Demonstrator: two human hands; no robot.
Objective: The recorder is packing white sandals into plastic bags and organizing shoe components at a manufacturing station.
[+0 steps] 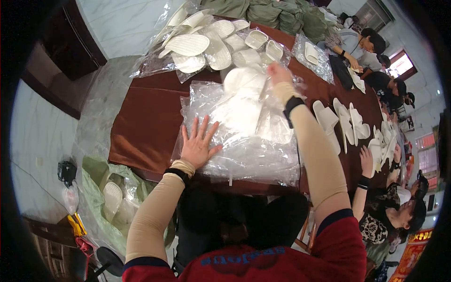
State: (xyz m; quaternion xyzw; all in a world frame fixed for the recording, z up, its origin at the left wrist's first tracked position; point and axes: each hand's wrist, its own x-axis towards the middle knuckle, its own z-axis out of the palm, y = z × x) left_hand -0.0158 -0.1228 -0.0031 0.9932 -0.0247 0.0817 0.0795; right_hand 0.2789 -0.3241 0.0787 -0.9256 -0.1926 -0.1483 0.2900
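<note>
My left hand [199,144] lies flat with fingers spread, pressing on a stack of clear plastic bags [235,162] at the table's near edge. On top of the stack are white slippers [244,82], partly covered by clear film. My right hand [280,77], slightly blurred, is closed at the far right side of these slippers, where loose film of a plastic bag [275,122] runs along it. Its fingertips are hard to make out. Beige sleeves cover both forearms, and each wrist has a black band.
Bagged white slippers [188,44] are heaped at the far left of the brown-covered table [141,127]. Loose slippers [326,122] lie to the right, near a co-worker's hand [366,160]. A green sack [96,188] with slippers stands at lower left. Other people work along the right side.
</note>
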